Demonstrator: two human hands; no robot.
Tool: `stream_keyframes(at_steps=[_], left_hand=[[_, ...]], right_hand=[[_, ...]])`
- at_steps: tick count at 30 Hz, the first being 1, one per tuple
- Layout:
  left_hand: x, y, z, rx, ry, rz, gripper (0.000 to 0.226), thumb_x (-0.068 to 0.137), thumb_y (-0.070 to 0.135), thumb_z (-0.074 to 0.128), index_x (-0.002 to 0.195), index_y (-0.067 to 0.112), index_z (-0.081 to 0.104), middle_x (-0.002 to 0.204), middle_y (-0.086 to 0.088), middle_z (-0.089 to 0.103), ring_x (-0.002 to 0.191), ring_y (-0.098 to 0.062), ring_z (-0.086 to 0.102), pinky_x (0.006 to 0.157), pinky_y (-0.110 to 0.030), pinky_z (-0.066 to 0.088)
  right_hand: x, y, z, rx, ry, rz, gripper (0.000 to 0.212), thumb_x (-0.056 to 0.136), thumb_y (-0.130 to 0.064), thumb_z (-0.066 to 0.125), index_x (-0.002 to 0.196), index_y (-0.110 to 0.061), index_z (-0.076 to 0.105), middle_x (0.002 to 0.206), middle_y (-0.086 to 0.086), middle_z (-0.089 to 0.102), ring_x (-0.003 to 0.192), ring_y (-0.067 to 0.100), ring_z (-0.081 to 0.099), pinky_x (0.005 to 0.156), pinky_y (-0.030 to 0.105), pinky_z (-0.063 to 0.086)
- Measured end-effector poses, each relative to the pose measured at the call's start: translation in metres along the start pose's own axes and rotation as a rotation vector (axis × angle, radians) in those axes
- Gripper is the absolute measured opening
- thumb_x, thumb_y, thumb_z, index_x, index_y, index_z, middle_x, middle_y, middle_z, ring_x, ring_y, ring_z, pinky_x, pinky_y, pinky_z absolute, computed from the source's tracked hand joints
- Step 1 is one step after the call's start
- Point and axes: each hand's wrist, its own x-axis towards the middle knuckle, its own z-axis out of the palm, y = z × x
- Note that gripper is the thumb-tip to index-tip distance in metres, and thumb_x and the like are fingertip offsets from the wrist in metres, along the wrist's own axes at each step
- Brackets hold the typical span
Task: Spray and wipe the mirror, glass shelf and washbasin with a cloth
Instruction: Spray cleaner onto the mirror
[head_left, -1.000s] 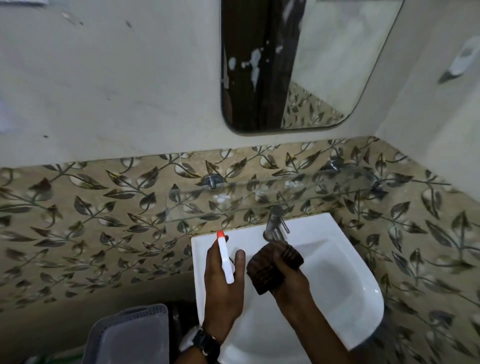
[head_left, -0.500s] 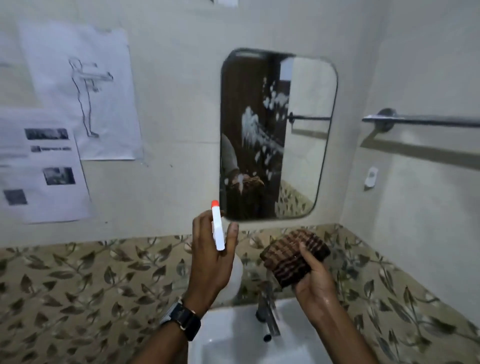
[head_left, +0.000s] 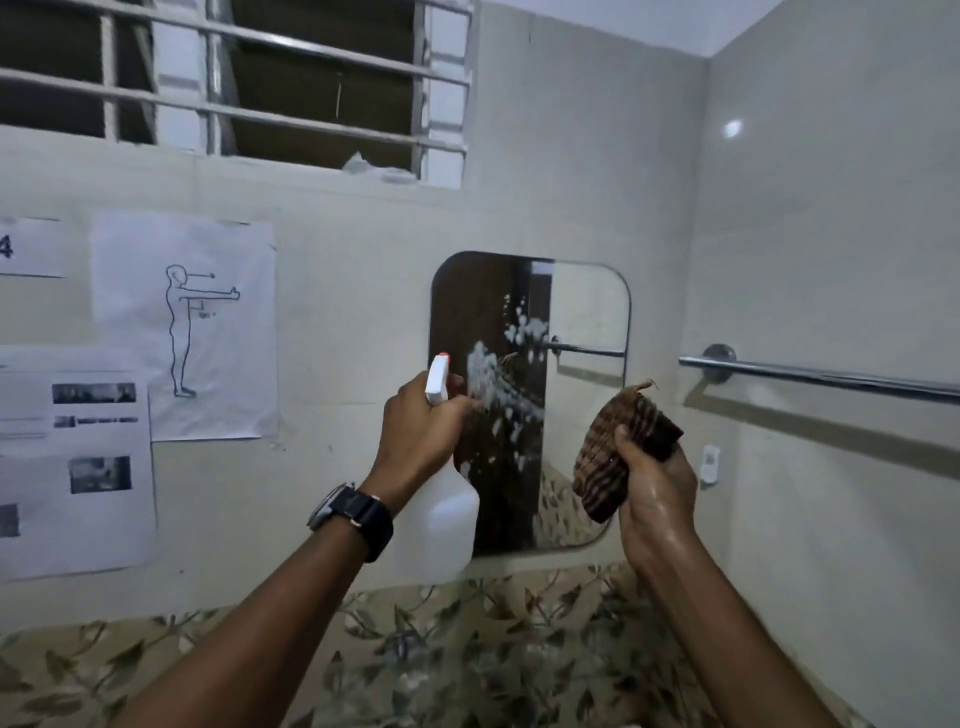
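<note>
A rounded wall mirror hangs ahead, with white foam splashes across its left-middle part. My left hand is raised in front of the mirror's left edge, shut on a white spray bottle with an orange-tipped nozzle pointing at the glass. My right hand is up beside the mirror's right edge, gripping a bunched brown striped cloth, apart from the glass. The glass shelf and washbasin are out of view below.
A steel towel rail runs along the right wall. Paper sheets are stuck on the wall at left. A barred window sits above. Leaf-patterned tiles line the wall under the mirror.
My view has tilted up from the basin to the mirror. Both hands rose with the bottle and cloth to mirror height.
</note>
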Motion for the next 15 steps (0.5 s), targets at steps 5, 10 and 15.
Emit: stream_keyframes(at_steps=[5,10,15], left_hand=[[0.016,-0.007,0.004,0.061,0.009,0.035,0.012,0.090,0.014,0.067,0.100,0.009,0.073,0.082,0.006,0.069,0.087,-0.023,0.070,0.074,-0.037,0.056],[0.023,-0.017,0.008,0.042,0.089,-0.012,0.014,0.087,0.010,0.061,0.078,0.007,0.071,0.075,-0.013,0.073,0.077,-0.037,0.069,0.061,-0.039,0.052],[0.027,-0.014,0.011,0.001,0.068,-0.012,0.010,0.086,0.008,0.063,0.083,0.009,0.073,0.082,-0.017,0.075,0.079,-0.040,0.069,0.065,-0.048,0.056]], right_hand=[[0.010,-0.001,-0.004,-0.034,0.012,-0.039,0.026,0.092,-0.010,0.071,0.114,-0.024,0.069,0.111,0.000,0.074,0.103,0.023,0.070,0.097,0.046,0.055],[0.016,0.002,-0.005,-0.038,0.039,-0.047,0.023,0.093,-0.010,0.070,0.111,-0.025,0.069,0.108,0.000,0.074,0.100,0.021,0.070,0.092,0.042,0.056],[0.019,0.005,-0.006,-0.053,0.036,-0.053,0.021,0.093,-0.011,0.070,0.109,-0.025,0.069,0.106,-0.003,0.074,0.098,0.018,0.070,0.089,0.039,0.055]])
